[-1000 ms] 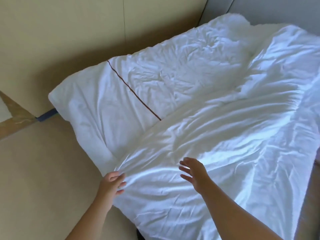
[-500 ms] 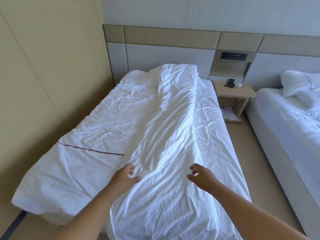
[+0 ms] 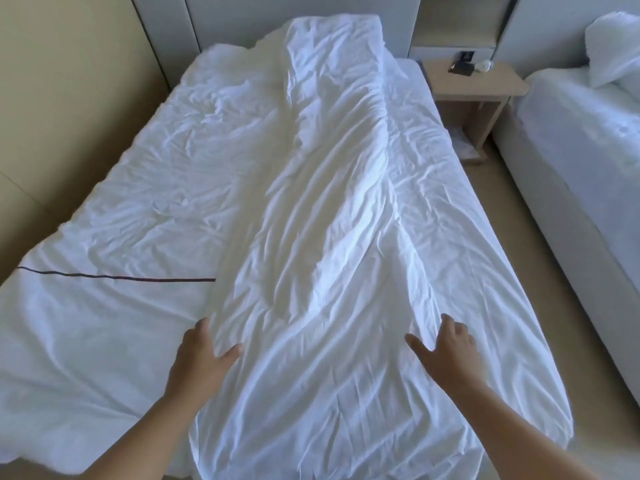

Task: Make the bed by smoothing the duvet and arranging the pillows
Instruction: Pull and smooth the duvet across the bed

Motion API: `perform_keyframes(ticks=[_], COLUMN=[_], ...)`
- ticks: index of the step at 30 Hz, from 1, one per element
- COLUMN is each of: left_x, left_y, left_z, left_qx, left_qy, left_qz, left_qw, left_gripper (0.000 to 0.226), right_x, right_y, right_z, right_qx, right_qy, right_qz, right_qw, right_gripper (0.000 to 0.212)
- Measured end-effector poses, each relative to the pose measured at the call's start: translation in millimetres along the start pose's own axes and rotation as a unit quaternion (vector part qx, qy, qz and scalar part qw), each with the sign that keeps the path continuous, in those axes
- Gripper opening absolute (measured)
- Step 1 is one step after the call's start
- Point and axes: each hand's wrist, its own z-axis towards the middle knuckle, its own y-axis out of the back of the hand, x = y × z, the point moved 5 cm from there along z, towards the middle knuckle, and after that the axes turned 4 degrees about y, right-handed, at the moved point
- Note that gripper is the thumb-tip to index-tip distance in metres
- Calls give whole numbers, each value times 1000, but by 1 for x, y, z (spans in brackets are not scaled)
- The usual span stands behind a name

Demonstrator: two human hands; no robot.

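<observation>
A white duvet (image 3: 322, 237) lies crumpled along the middle of the bed, folded over lengthwise, from the foot up to the headboard. Under it on the left lies a flatter white layer with a thin dark stripe (image 3: 114, 278). My left hand (image 3: 201, 355) rests with spread fingers on the left edge of the duvet's fold near the foot. My right hand (image 3: 446, 351) lies open on the duvet's right side, fingers apart. Neither hand grips cloth. No pillow shows on this bed; the lump at its head (image 3: 332, 39) is covered by duvet.
A beige wall (image 3: 69, 98) runs close along the bed's left side. A wooden nightstand (image 3: 474, 84) with small items stands at the upper right. A second bed (image 3: 581, 140) with a white pillow (image 3: 613, 46) stands on the right, a strip of floor between.
The view has swung from the bed's left corner to face straight up the bed. Both hands have moved apart and come down flat on the duvet.
</observation>
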Motion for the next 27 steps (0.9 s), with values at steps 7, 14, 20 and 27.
perform_keyframes(ticks=[7,14,20,27], left_x=[41,33,66,69], left_y=[-105,-75,-120,-129], left_z=[40,15,32,44], left_qx=[-96,-131,-83,-31], left_qy=[103,3,69,100], left_qz=[-67,-118,-79,-53], left_qw=[988,984,991,993], left_gripper=[77,42,52,56], right_x=[-57,-103,-110,-100], right_y=[-106,-75,-114,-122], right_z=[31,-4,-5,0], right_qx=[-76,-91,-36,15], right_qy=[-78,-56,-114,-222], right_qz=[33,62,75,41], right_qw=[993,992,990,974], right_gripper=[68,59,72,58])
